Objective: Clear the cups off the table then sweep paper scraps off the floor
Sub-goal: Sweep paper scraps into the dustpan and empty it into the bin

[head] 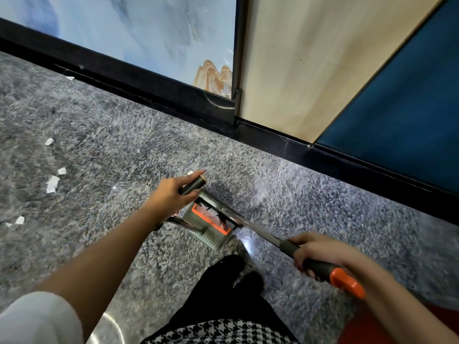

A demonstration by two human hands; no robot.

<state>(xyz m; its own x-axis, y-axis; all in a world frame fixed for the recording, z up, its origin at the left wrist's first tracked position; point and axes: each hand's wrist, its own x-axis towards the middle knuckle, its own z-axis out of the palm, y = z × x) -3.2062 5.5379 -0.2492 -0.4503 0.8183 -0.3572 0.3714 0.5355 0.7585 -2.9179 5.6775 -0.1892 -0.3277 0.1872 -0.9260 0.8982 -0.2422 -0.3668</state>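
I stand on a speckled grey floor [124, 135]. My left hand [173, 192] grips the top of a dark handle [195, 184]; below it sits a grey-green dustpan [211, 232] with an orange comb edge. My right hand [320, 252] grips the broom handle [258, 230] at its dark grip, whose end is orange [346, 281]. The metal shaft runs down to the dustpan; the bristles are mostly hidden. White paper scraps [52, 183] lie on the floor to the left, with more scraps [19, 220] nearer and one scrap [49, 141] farther out. No cups are in view.
A black skirting [173, 95] runs along the wall ahead, under a blue marbled panel [149, 33], a beige panel [310, 58] and a dark blue panel [409, 108]. Another scrap [69, 77] lies by the skirting. My black shoes [236, 269] stand just behind the dustpan.
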